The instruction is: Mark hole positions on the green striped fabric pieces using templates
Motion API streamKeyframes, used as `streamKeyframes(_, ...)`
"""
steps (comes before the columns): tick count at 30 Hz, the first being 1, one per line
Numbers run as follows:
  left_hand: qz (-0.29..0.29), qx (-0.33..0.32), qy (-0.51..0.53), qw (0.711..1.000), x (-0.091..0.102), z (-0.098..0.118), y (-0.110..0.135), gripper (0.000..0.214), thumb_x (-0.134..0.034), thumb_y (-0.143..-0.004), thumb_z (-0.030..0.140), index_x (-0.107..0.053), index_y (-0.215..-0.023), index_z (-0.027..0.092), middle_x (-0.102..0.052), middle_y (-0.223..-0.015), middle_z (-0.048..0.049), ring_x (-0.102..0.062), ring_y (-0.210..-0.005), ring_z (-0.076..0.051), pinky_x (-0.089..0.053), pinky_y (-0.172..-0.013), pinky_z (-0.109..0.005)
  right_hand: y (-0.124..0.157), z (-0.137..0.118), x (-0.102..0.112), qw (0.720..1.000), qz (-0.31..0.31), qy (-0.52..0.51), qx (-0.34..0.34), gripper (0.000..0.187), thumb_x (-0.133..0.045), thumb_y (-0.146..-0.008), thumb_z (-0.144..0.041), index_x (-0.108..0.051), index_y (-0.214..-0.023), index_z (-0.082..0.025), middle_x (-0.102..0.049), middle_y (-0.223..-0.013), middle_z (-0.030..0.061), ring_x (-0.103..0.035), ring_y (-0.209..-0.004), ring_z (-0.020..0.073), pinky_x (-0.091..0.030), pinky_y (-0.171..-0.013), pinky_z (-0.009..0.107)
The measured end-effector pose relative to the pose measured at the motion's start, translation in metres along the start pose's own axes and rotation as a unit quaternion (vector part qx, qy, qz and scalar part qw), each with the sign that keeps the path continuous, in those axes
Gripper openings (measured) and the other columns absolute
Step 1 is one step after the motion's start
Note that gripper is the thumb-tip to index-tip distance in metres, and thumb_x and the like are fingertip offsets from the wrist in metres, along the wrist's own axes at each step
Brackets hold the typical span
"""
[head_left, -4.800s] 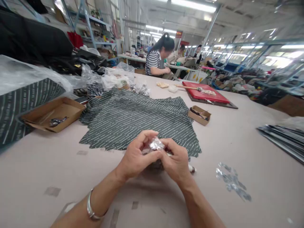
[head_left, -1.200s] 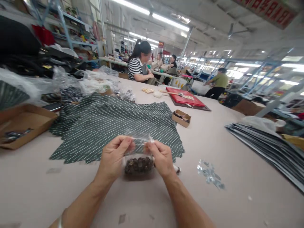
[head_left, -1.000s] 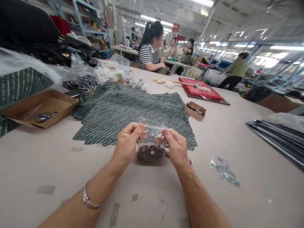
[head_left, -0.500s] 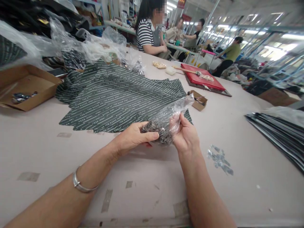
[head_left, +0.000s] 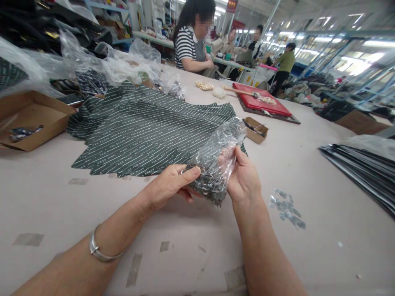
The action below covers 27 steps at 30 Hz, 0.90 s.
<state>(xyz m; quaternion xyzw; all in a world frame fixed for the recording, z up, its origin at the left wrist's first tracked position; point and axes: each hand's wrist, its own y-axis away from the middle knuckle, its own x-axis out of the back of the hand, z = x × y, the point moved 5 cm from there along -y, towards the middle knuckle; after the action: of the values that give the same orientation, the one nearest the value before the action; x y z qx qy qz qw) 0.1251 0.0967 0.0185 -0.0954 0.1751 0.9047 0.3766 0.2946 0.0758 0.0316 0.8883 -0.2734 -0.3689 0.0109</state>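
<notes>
A clear plastic bag (head_left: 212,181) full of small dark metallic pieces is held above the table between both hands. My left hand (head_left: 177,185) grips its lower left side, thumb on top and fingers underneath. With fingers closed on the plastic, my right hand (head_left: 242,174) holds the bag's right side near its upper part. Behind the bag lies dark green fabric (head_left: 148,131) with white stripes and lettering. To the right of my right hand, several flat grey pieces (head_left: 286,207) are scattered on the table (head_left: 191,263).
A cardboard tray (head_left: 37,107) with small metal parts stands at left. A small cardboard box (head_left: 256,130) sits beyond the right hand, a red slab (head_left: 263,100) with a brush behind it. Dark strips (head_left: 358,176) are stacked at right. A person in stripes (head_left: 193,49) sits across the table.
The bag has tipped, its filled end now hanging lower and more of its clear upper part spread out. My left hand has shifted slightly left and down. The view has moved a little.
</notes>
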Motion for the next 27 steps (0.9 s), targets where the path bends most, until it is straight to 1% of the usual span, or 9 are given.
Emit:
streamKeyframes(10,0.000,-0.003,-0.007,1.000,-0.001,0.000,0.002,0.060,-0.075,-0.073,0.072,-0.072,-0.089,0.013,-0.076,-0.082,-0.0141,-0.071,-0.064,-0.020,-0.055,-0.049,-0.022,0.001,0.001,-0.002,0.999,0.020,-0.029,-0.026,0.018,-0.059,-0.094,-0.028,-0.064,-0.077,-0.022,-0.067,-0.068,-0.0032,-0.063,-0.060,0.0116,-0.056,-0.061,0.025)
streamKeyframes(14,-0.002,0.002,-0.018,1.000,-0.001,0.002,0.002,0.058,-0.075,-0.074,0.071,-0.070,-0.087,0.014,-0.073,-0.078,-0.0109,-0.069,-0.065,-0.019,-0.055,-0.052,-0.022,0.005,0.000,-0.005,0.998,0.020,-0.035,-0.039,0.015,-0.070,-0.086,-0.034,-0.065,-0.079,-0.022,-0.068,-0.069,-0.0032,-0.064,-0.061,0.0130,-0.054,-0.057,0.025)
streamKeyframes(16,0.004,0.009,-0.029,1.000,0.000,0.002,0.003,0.057,-0.075,-0.073,0.071,-0.070,-0.085,0.015,-0.071,-0.078,-0.0089,-0.066,-0.066,-0.018,-0.055,-0.054,-0.022,0.009,-0.003,-0.006,0.998,0.037,-0.033,-0.031,0.021,-0.079,-0.078,-0.039,-0.067,-0.082,-0.022,-0.070,-0.071,-0.0030,-0.065,-0.061,0.0134,-0.053,-0.054,0.024)
streamKeyframes(19,0.020,0.025,-0.049,0.998,0.002,0.001,0.003,0.055,-0.076,-0.073,0.069,-0.072,-0.087,0.015,-0.071,-0.082,-0.0087,-0.064,-0.069,-0.018,-0.055,-0.056,-0.023,0.015,-0.010,-0.009,0.998,0.061,-0.023,0.001,0.038,-0.089,-0.063,-0.045,-0.069,-0.085,-0.021,-0.071,-0.070,-0.0022,-0.066,-0.058,0.0144,-0.052,-0.050,0.024)
streamKeyframes(22,0.039,0.041,-0.052,0.997,0.007,-0.001,0.002,0.052,-0.078,-0.072,0.066,-0.075,-0.094,0.019,-0.074,-0.095,-0.0105,-0.068,-0.083,-0.025,-0.056,-0.059,-0.026,0.016,-0.015,-0.013,0.998,0.052,-0.012,0.035,0.047,-0.090,-0.058,-0.054,-0.071,-0.084,-0.020,-0.071,-0.069,-0.0003,-0.066,-0.056,0.0154,-0.050,-0.048,0.025)
streamKeyframes(25,0.055,0.071,-0.058,0.994,0.012,-0.007,0.002,0.051,-0.085,-0.063,0.063,-0.076,-0.096,0.024,-0.075,-0.101,-0.0090,-0.069,-0.094,-0.031,-0.058,-0.064,-0.030,0.014,-0.018,-0.016,0.997,0.039,-0.006,0.060,0.052,-0.090,-0.053,-0.060,-0.073,-0.079,-0.018,-0.071,-0.067,0.0010,-0.064,-0.053,0.0145,-0.048,-0.046,0.024)
streamKeyframes(27,0.091,0.083,-0.050,0.991,0.017,-0.013,0.002,0.052,-0.088,-0.059,0.061,-0.076,-0.097,0.027,-0.075,-0.104,-0.0069,-0.069,-0.096,-0.032,-0.059,-0.067,-0.032,0.014,-0.019,-0.016,0.997,0.037,-0.004,0.067,0.054,-0.091,-0.050,-0.061,-0.074,-0.076,-0.017,-0.070,-0.065,0.0017,-0.063,-0.051,0.0142,-0.047,-0.045,0.024)
